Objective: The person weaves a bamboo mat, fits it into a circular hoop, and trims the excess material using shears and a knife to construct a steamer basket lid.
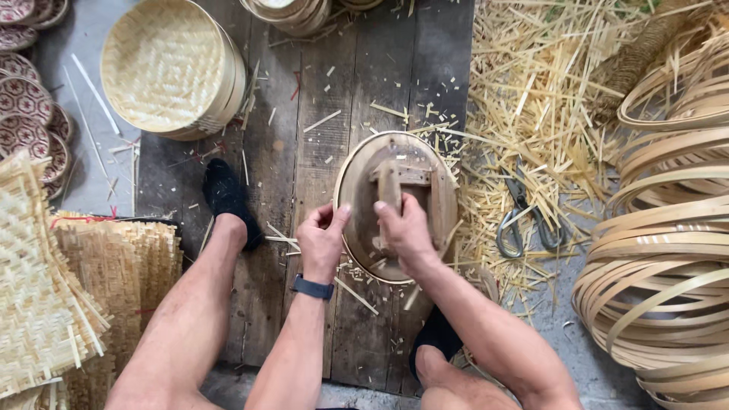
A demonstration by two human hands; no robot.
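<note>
A round wooden mould [425,163] with a bamboo hoop around its rim stands tilted on the plank floor between my legs. A wooden handle block [392,182] sits at its middle. My left hand [322,241] grips the mould's left rim, thumb pressed on the edge; a dark band is on that wrist. My right hand [406,230] is closed around the lower part of the handle block.
A stack of woven bamboo trays [171,68] lies at the upper left. Woven bamboo mats [45,296] are piled at left, patterned plates [26,114] beyond them. Scissors [524,220] lie among bamboo offcuts [531,99]. Coiled bamboo hoops [668,250] fill the right.
</note>
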